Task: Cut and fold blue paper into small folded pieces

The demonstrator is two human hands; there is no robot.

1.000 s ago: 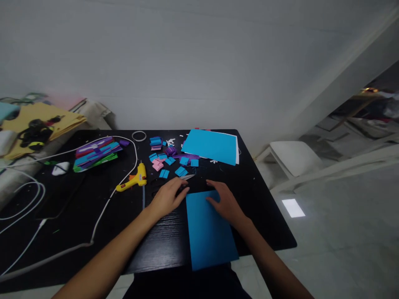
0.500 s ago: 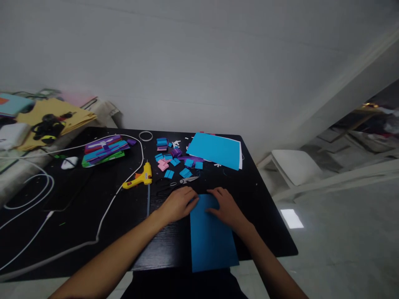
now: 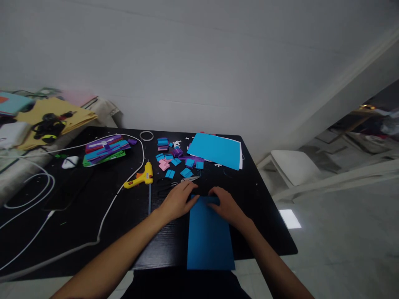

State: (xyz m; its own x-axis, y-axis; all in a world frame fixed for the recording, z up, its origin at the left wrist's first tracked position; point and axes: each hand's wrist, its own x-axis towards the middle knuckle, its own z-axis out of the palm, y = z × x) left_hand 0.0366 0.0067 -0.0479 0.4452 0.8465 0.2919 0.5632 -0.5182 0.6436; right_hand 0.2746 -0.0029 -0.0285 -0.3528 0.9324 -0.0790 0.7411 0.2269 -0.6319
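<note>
A blue sheet of paper (image 3: 210, 238) lies lengthwise toward me at the table's front, its near end at the table edge. At its far left corner my left hand (image 3: 178, 200) is curled, thumb on the corner and fingers just beyond it. Curled over the far right part is my right hand (image 3: 228, 207), its thumb on the paper and its fingertips at the far edge. Both hands hold the sheet there; the undersides of the fingers are hidden. Just beyond my left fingers lie scissors (image 3: 190, 179), partly covered.
A yellow glue gun (image 3: 141, 176) lies left of my hands. Small folded blue and pink paper pieces (image 3: 170, 174) are scattered beyond them. Larger blue sheets (image 3: 215, 150) lie at the back right, bundled coloured strips (image 3: 106, 150) at the left. A white cable (image 3: 107, 211) crosses the table.
The blue sheet has shifted slightly left at its near end and lies straighter. My left hand has moved a little forward over the scissors; my right hand stays at the far edge.
</note>
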